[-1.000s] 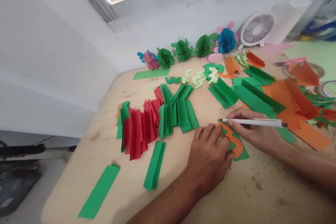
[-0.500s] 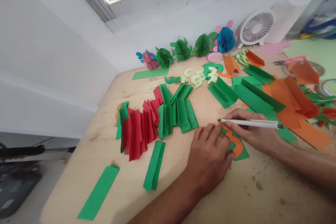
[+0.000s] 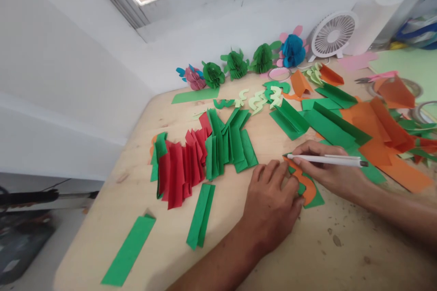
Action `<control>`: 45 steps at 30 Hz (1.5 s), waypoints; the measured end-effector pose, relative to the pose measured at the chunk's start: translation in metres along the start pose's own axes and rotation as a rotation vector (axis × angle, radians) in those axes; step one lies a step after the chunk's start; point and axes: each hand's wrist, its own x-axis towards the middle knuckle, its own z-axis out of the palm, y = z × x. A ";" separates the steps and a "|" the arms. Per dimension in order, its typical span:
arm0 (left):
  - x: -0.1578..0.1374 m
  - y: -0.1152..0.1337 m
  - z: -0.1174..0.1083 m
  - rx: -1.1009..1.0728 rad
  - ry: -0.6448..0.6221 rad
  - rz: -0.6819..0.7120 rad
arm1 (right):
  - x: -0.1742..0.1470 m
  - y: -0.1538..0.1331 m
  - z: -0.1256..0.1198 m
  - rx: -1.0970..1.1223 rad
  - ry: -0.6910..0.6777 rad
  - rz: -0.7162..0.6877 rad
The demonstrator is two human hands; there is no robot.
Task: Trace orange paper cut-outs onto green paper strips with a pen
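Observation:
My right hand [image 3: 324, 163] pinches a white pen [image 3: 327, 159], its tip at the upper end of an orange wavy paper cutout [image 3: 309, 191]. The cutout lies on a green paper piece [image 3: 319, 201], which shows around its edges. From the left, my left hand [image 3: 271, 195] bears down on the cutout with bent fingers and thumb, holding it against the table and covering part of it. Just beyond that hand stand folded green paper strips [image 3: 232, 145], beside folded red strips [image 3: 180, 168].
Loose green strips [image 3: 129, 250] lie at the front left of the wooden table [image 3: 164, 254]. Orange sheets [image 3: 372, 132] and folded green papers [image 3: 336, 127] cover the right side. Pale green cutouts [image 3: 257, 101], paper turtle-like figures [image 3: 237, 64] and a white fan [image 3: 334, 36] are farther back.

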 end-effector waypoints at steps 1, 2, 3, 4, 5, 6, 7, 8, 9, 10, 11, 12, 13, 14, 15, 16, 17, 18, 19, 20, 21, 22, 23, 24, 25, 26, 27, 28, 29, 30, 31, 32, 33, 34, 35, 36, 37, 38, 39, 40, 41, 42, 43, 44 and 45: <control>0.000 0.000 0.000 0.002 -0.004 -0.002 | 0.000 0.000 0.000 -0.004 0.004 -0.002; 0.000 0.000 0.000 0.004 -0.008 -0.003 | 0.000 0.001 0.000 -0.010 0.005 -0.005; 0.000 0.000 0.000 0.006 -0.010 -0.004 | 0.000 0.001 0.000 -0.019 0.008 -0.009; 0.000 0.000 0.000 0.007 -0.011 -0.005 | -0.001 0.001 0.000 -0.029 0.008 -0.013; 0.000 0.001 0.000 0.006 -0.010 -0.006 | -0.001 0.002 0.000 -0.040 0.009 -0.017; 0.000 0.001 -0.001 0.004 -0.008 -0.006 | -0.001 0.002 -0.001 -0.050 0.008 -0.020; 0.000 0.001 -0.001 0.000 -0.007 -0.007 | -0.002 0.002 -0.001 -0.059 0.006 -0.021; 0.000 0.001 -0.001 -0.005 -0.008 -0.007 | -0.002 0.003 -0.001 -0.066 0.002 -0.021; 0.000 0.001 -0.001 -0.010 -0.010 -0.008 | -0.002 0.003 -0.002 -0.071 -0.002 -0.021; 0.000 0.001 -0.001 -0.013 -0.014 -0.009 | -0.003 0.003 -0.002 -0.076 -0.006 -0.023; 0.000 0.001 -0.001 -0.015 -0.017 -0.010 | -0.003 0.003 -0.003 -0.081 -0.008 -0.025; 0.000 0.001 -0.001 -0.018 -0.017 -0.011 | -0.004 0.004 -0.003 -0.089 -0.008 -0.028; 0.000 0.001 -0.001 -0.020 -0.018 -0.012 | -0.004 0.003 -0.003 -0.098 -0.008 -0.033; 0.000 0.000 -0.001 -0.022 -0.019 -0.012 | -0.005 0.003 -0.003 -0.107 -0.008 -0.038; 0.000 0.000 -0.001 -0.024 -0.019 -0.012 | -0.006 0.003 -0.004 -0.115 -0.005 -0.042; 0.000 0.000 -0.001 -0.026 -0.022 -0.011 | -0.006 0.003 -0.004 -0.120 -0.005 -0.043; 0.000 0.000 -0.001 -0.028 -0.024 -0.011 | -0.007 0.002 -0.004 -0.121 -0.004 -0.045; 0.000 0.000 -0.001 -0.030 -0.028 -0.011 | -0.007 0.002 -0.004 -0.119 -0.001 -0.047; 0.000 0.000 -0.001 -0.031 -0.032 -0.012 | -0.008 0.001 -0.004 -0.119 0.001 -0.047; 0.000 0.000 -0.001 -0.032 -0.036 -0.012 | -0.008 0.001 -0.004 -0.117 0.006 -0.055; 0.000 0.000 -0.001 -0.031 -0.039 -0.014 | -0.008 0.001 -0.004 -0.119 0.010 -0.060; 0.000 0.001 -0.001 -0.030 -0.042 -0.016 | -0.008 0.001 -0.004 -0.124 0.012 -0.066; 0.000 0.001 -0.002 -0.028 -0.043 -0.018 | -0.008 0.001 -0.005 -0.130 0.010 -0.069; 0.000 0.001 -0.002 -0.027 -0.044 -0.018 | -0.008 0.001 -0.005 -0.137 0.004 -0.067; 0.000 0.001 -0.002 -0.026 -0.043 -0.017 | -0.008 0.001 -0.006 -0.144 -0.005 -0.065; 0.000 0.001 -0.002 -0.026 -0.042 -0.015 | -0.008 0.001 -0.007 -0.149 -0.014 -0.062; 0.000 0.001 -0.002 -0.026 -0.040 -0.014 | -0.007 0.001 -0.007 -0.151 -0.018 -0.060; 0.000 0.000 -0.002 -0.025 -0.037 -0.010 | -0.007 0.000 -0.008 -0.151 -0.017 -0.058; 0.000 0.000 -0.002 -0.024 -0.033 -0.008 | -0.007 0.000 -0.009 -0.150 -0.016 -0.058; 0.000 0.000 -0.002 -0.022 -0.030 -0.006 | -0.007 -0.001 -0.010 -0.150 -0.012 -0.058; 0.000 0.000 -0.002 -0.020 -0.028 -0.004 | -0.008 -0.001 -0.010 -0.151 -0.010 -0.057; 0.000 0.000 -0.002 -0.019 -0.026 -0.003 | -0.008 -0.001 -0.011 -0.154 -0.006 -0.058; 0.000 0.000 -0.002 -0.018 -0.025 -0.004 | -0.008 -0.001 -0.011 -0.160 -0.006 -0.059; 0.000 0.001 -0.002 -0.017 -0.026 -0.005 | -0.008 -0.001 -0.012 -0.165 -0.007 -0.061; 0.000 0.001 -0.002 -0.017 -0.027 -0.007 | -0.008 -0.001 -0.012 -0.171 -0.005 -0.062; 0.001 0.001 -0.003 -0.017 -0.030 -0.007 | -0.008 -0.002 -0.012 -0.177 -0.003 -0.062; 0.001 0.001 -0.003 -0.016 -0.033 -0.009 | -0.007 -0.002 -0.012 -0.181 -0.002 -0.060; 0.001 0.001 -0.003 -0.014 -0.038 -0.011 | -0.007 -0.002 -0.013 -0.185 -0.002 -0.056; 0.001 0.001 -0.003 -0.013 -0.041 -0.013 | -0.007 -0.003 -0.013 -0.188 -0.001 -0.052; 0.001 0.001 -0.004 -0.011 -0.043 -0.015 | -0.007 -0.004 -0.013 -0.191 0.000 -0.047; 0.001 0.001 -0.004 -0.010 -0.045 -0.016 | -0.007 -0.004 -0.014 -0.192 -0.002 -0.042; 0.001 0.001 -0.004 -0.009 -0.047 -0.016 | -0.007 -0.005 -0.014 -0.193 -0.004 -0.038; 0.001 0.001 -0.004 -0.007 -0.048 -0.015 | -0.007 -0.006 -0.014 -0.192 -0.005 -0.035; 0.001 0.001 -0.004 -0.004 -0.047 -0.012 | -0.007 -0.006 -0.015 -0.190 -0.008 -0.031; 0.001 0.001 -0.004 -0.002 -0.045 -0.009 | -0.007 -0.006 -0.015 -0.188 -0.009 -0.029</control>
